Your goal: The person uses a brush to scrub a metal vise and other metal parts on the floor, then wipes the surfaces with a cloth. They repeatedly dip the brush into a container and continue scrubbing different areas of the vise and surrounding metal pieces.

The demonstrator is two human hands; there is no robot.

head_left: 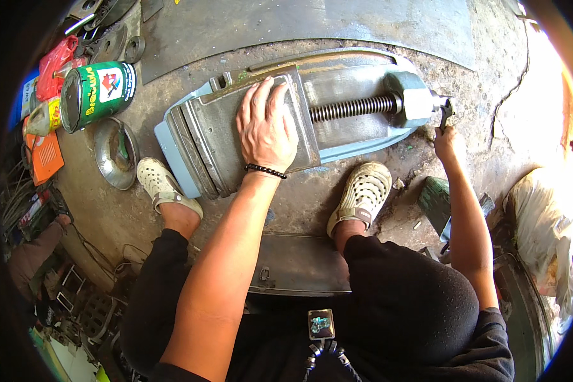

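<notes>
A large machine vise (347,79) with a light blue base lies on the floor in front of me. My left hand (268,127) rests flat on its sliding jaw block (216,121), fingers stretched out. From that block a threaded screw (353,108) runs right into a dark end bracket (409,99). At the screw's right end, my right hand (449,144) is closed around the handle of a dark wrench (447,113). The wrench's head is at the screw end; strong glare hides how it sits there. At the left end, the jaw faces are pressed nearly together.
A green paint can (100,95) and a metal bowl (116,153) with a brush in it stand left. A steel sheet (305,28) lies beyond the vise. My clogs (363,191) are close to its near side. A filled plastic sack (544,223) stands right.
</notes>
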